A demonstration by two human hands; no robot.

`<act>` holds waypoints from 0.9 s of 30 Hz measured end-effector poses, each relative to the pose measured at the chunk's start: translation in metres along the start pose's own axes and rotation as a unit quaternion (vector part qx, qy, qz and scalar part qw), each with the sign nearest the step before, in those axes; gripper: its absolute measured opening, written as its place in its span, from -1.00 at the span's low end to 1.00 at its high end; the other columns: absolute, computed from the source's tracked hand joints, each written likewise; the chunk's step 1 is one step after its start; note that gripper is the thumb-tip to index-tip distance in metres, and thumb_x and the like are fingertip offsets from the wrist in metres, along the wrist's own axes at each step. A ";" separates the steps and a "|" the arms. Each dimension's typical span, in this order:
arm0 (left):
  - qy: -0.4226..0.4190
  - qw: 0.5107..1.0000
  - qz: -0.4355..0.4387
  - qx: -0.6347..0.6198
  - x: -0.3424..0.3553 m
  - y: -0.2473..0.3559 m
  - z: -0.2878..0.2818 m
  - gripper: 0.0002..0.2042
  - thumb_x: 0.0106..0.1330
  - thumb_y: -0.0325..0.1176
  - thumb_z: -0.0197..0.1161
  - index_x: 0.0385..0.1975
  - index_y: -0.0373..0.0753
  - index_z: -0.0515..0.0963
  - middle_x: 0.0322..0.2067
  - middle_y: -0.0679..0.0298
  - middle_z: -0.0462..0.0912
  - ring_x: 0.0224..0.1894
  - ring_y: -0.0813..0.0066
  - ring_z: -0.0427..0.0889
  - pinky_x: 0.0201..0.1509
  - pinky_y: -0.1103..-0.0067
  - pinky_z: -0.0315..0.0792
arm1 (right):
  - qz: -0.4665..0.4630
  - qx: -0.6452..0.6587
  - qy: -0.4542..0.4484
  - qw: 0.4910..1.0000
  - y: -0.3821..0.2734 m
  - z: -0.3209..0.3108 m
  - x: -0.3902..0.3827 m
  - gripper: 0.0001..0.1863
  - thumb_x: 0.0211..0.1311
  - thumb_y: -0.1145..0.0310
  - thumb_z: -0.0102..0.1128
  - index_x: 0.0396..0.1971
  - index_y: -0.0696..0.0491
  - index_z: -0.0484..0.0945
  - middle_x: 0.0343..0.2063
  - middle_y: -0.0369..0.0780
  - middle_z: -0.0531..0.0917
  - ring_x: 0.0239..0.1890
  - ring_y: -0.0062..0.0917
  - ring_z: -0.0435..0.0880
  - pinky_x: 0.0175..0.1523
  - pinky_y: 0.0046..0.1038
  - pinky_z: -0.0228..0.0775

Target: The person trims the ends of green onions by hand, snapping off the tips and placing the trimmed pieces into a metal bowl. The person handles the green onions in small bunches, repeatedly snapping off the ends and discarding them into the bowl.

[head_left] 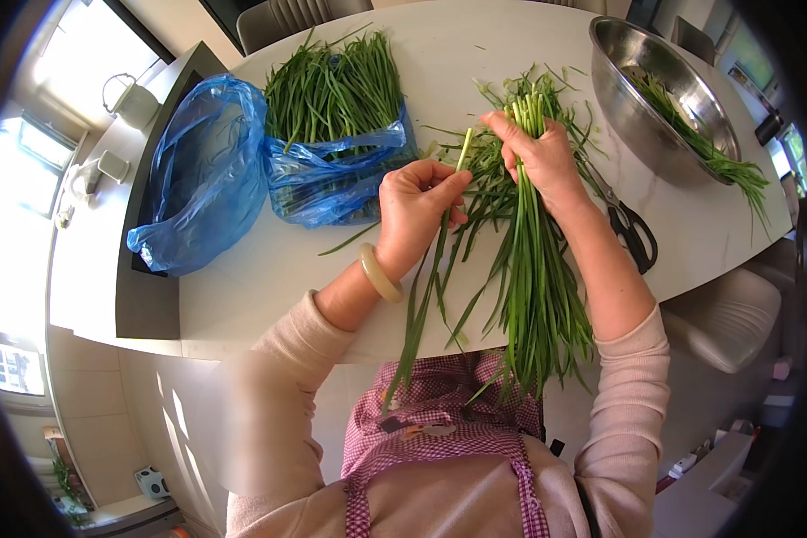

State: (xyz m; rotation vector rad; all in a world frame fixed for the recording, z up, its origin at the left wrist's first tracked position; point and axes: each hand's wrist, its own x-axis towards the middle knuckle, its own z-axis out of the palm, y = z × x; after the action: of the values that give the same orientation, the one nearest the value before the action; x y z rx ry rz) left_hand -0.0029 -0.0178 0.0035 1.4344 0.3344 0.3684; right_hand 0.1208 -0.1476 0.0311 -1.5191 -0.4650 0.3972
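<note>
My right hand [547, 157] is closed around a thick bunch of garlic chives [533, 269], their pale cut ends upward and the long green leaves hanging past the table edge. Between the thumb and fingers of my left hand [421, 197] is a chive stalk [464, 151], whose leaves trail down toward my apron. Behind and between the hands lies a loose heap of chive trimmings [486, 170] on the table. Scissors with black handles [635, 235] rest just right of my right forearm, their blades partly covered by leaves.
A large pile of chives [336, 90] lies on a blue plastic bag [332, 184] at the far left. Beside it a second part of blue bag [211, 179] bulges open. At the far right a steel bowl [637, 134] stands tilted, with chives [690, 125] hanging over its rim.
</note>
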 end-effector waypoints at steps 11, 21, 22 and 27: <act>0.002 0.998 0.044 0.042 0.001 -0.003 0.004 -0.86 0.21 -0.45 0.31 -0.48 -0.42 0.57 -0.68 0.31 0.56 -0.71 0.65 0.53 -0.69 0.71 0.35 | -0.022 0.023 -0.139 0.990 0.013 0.004 -0.004 -0.87 0.15 0.36 0.27 -0.41 0.12 0.58 -0.69 -0.40 0.50 -0.69 -0.77 0.41 -0.63 -0.67 0.25; -0.068 0.993 -0.045 -0.082 0.000 0.003 -0.002 -0.79 0.32 -0.31 0.23 -0.35 -0.36 0.60 -0.58 0.31 0.57 -0.66 0.62 0.54 -0.63 0.72 0.39 | 0.001 0.005 -0.056 0.998 -0.006 -0.021 0.004 -0.71 0.17 0.20 0.29 -0.26 0.12 0.63 -0.74 -0.40 0.46 -0.76 -0.75 0.37 -0.65 -0.67 0.21; -0.072 0.993 -0.042 -0.084 0.001 0.004 -0.001 -0.79 0.32 -0.30 0.23 -0.35 -0.36 0.60 -0.58 0.31 0.57 -0.66 0.61 0.54 -0.64 0.72 0.38 | 0.023 0.024 -0.112 0.993 -0.006 -0.023 0.002 -0.70 0.14 0.19 0.32 -0.26 0.11 0.63 -0.70 -0.38 0.50 -0.73 -0.74 0.40 -0.63 -0.67 0.24; -0.068 0.994 -0.008 -0.082 -0.001 0.017 0.007 -0.76 0.34 -0.26 0.21 -0.35 -0.37 0.60 -0.58 0.31 0.59 -0.61 0.62 0.56 -0.59 0.73 0.39 | 0.020 0.060 -0.170 0.983 -0.013 0.003 -0.010 -0.78 0.12 0.27 0.30 -0.40 0.14 0.63 -0.60 -0.34 0.58 -0.66 -0.73 0.45 -0.57 -0.65 0.29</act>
State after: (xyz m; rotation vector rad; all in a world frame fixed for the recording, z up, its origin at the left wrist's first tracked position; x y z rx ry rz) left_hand -0.0017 -0.0229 0.0217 1.2885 0.2000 0.2761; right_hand 0.1101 -0.1502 0.0435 -1.3483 -0.6659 0.7090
